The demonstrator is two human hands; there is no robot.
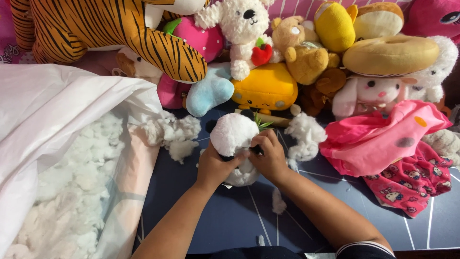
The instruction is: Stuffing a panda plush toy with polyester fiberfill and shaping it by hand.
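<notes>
While both hands close around the small panda plush [233, 136], it rests near the middle of the dark blue floor mat [230, 216], just in front of the piled soft toys. Left hand [216, 165]: fingers wrapped around the lower white body, gripping it from the left side. Right hand [269, 156]: fingers curled shut against the toy's dark mid-section, pinching at what appears to be a seam or opening; whether anything small lies between the fingertips cannot be told. A sprig of green leaves [261, 123] projects from behind the toy.

Loose white stuffing lies in clumps [173, 134] to the left and in another clump [305, 136] to the right, both just beside the toy, with small tufts [278, 201] nearer the viewer. A large translucent bag of stuffing [72, 192] lies open at far left. Behind: a tiger plush [120, 29], a white bear plush [244, 29], a yellow square plush [266, 88], a doughnut-shaped cushion [390, 55]. At right, pink fabric [378, 139].

Judgement on technique: the body is best held steady with the left hand while the right works in short, controlled motions at the opening, keeping the filling evenly distributed and the fabric unstretched.
</notes>
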